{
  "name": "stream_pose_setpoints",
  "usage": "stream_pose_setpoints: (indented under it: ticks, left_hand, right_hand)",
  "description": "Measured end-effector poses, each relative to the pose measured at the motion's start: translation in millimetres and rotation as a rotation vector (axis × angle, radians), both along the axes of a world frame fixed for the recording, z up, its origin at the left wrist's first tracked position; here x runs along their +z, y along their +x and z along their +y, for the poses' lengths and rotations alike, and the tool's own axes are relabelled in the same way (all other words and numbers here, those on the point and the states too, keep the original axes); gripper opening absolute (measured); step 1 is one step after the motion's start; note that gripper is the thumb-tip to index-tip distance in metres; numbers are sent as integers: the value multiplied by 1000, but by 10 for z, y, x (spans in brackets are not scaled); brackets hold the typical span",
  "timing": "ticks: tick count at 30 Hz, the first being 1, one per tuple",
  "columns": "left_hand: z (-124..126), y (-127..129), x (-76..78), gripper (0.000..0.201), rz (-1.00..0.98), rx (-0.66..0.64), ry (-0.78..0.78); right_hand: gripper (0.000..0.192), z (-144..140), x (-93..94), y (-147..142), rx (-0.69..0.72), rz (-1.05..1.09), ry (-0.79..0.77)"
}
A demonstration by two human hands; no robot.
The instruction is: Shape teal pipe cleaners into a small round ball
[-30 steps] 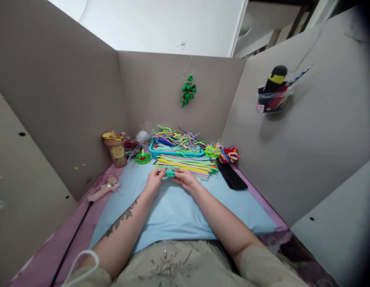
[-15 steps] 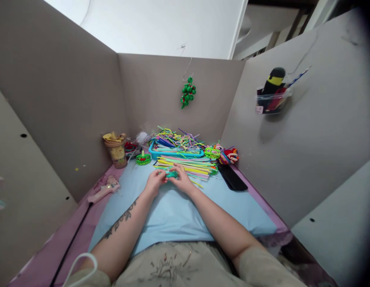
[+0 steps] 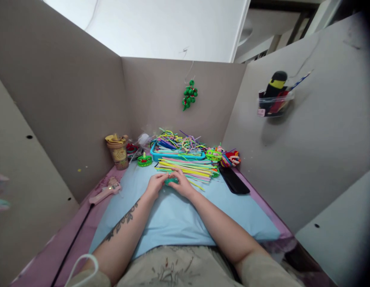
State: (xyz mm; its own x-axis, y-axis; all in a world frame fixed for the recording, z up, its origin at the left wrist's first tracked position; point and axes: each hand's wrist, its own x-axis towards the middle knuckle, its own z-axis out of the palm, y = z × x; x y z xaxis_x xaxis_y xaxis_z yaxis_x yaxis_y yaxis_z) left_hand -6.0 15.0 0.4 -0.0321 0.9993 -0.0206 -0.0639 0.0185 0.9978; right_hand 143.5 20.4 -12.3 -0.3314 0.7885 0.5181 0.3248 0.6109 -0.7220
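Note:
Between my hands, just above the blue cloth (image 3: 167, 215), is a small teal-green pipe cleaner piece (image 3: 172, 181). My left hand (image 3: 156, 184) pinches its left end with the fingers closed. From the other side, my right hand (image 3: 183, 185) has thumb and fingers curled round it. My fingers cover part of the piece, so its full shape is hidden. Right behind my fingertips lies a row of straight pipe cleaners (image 3: 191, 167) in yellow, pink, green and white.
A blue tray (image 3: 179, 157) heaped with pipe cleaners stands behind. Left are a pink glue gun (image 3: 105, 193), a cup (image 3: 119, 153) and a green pipe cleaner figure (image 3: 144, 160). Right are a lime figure (image 3: 214, 154), a multicoloured bundle (image 3: 231, 158) and a black phone-like slab (image 3: 234, 181). Grey panels surround the table.
My hands have stayed over the same spot and shifted slightly in their grip on the teal-green piece. The whole view has moved a little.

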Motion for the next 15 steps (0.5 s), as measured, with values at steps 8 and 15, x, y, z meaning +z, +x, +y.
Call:
stream_pose_setpoints:
  ticks: [8, 15]
  left_hand:
    - [-6, 7, 10, 27, -4, 17, 35]
    - [-6, 9, 0, 28, -23, 18, 24]
  right_hand:
    - [21, -4, -10, -14, 10, 1, 25]
    - [20, -27, 66, -5, 37, -21, -37]
